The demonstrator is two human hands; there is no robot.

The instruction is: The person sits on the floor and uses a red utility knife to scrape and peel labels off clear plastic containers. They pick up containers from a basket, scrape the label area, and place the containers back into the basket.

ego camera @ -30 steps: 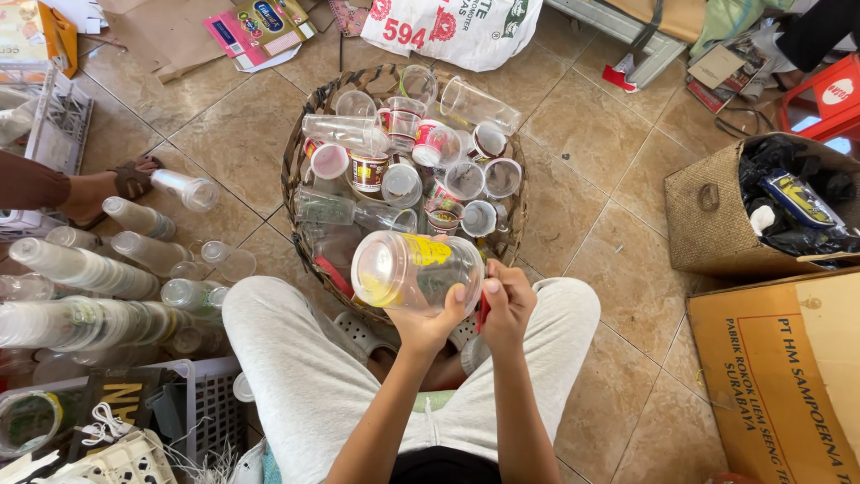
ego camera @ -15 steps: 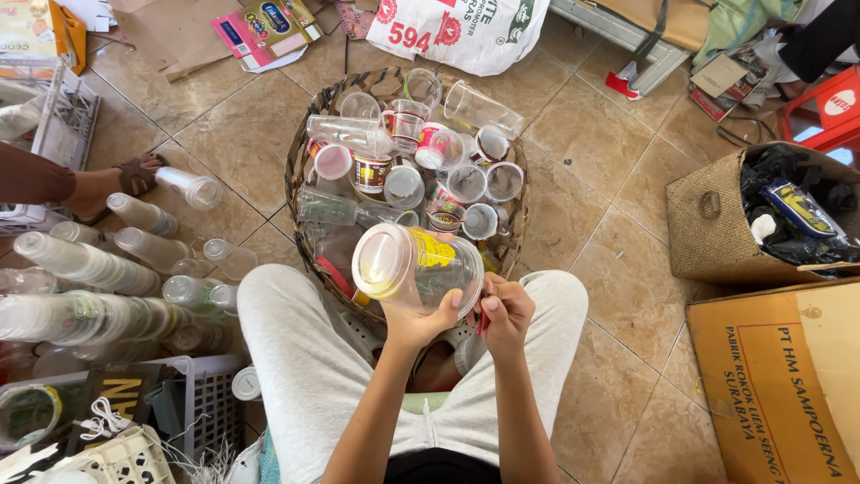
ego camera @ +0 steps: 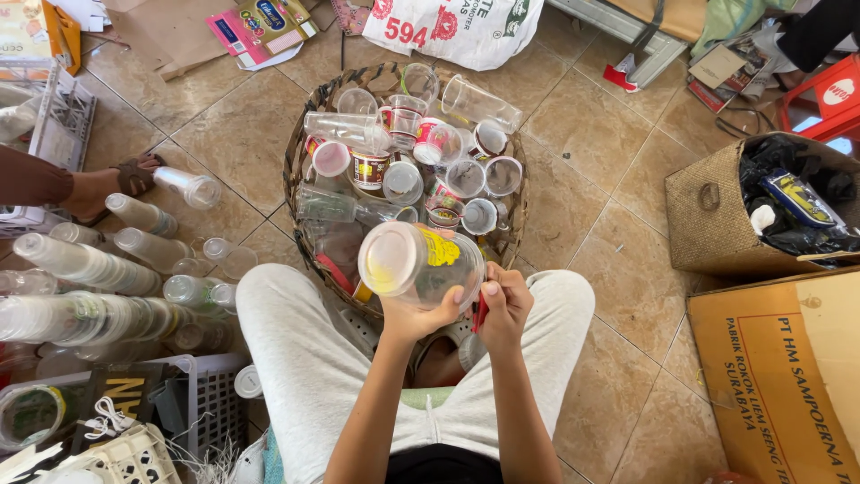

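Your left hand [ego camera: 414, 315] grips a clear plastic cup [ego camera: 419, 263] on its side over your lap. Your right hand [ego camera: 504, 303] is clenched on a small red tool [ego camera: 480, 311] at the cup's base. Stacked cups [ego camera: 85, 265] lie finished on the left; the wicker basket [ego camera: 515, 206] ahead is still full. Tiled floor [ego camera: 582, 224], cluttered, with a cardboard box [ego camera: 779, 376] on the right.

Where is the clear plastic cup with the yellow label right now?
In the head view, the clear cup sits centre frame, held on its side in the left hand, just in front of the woven basket and beside the right hand.
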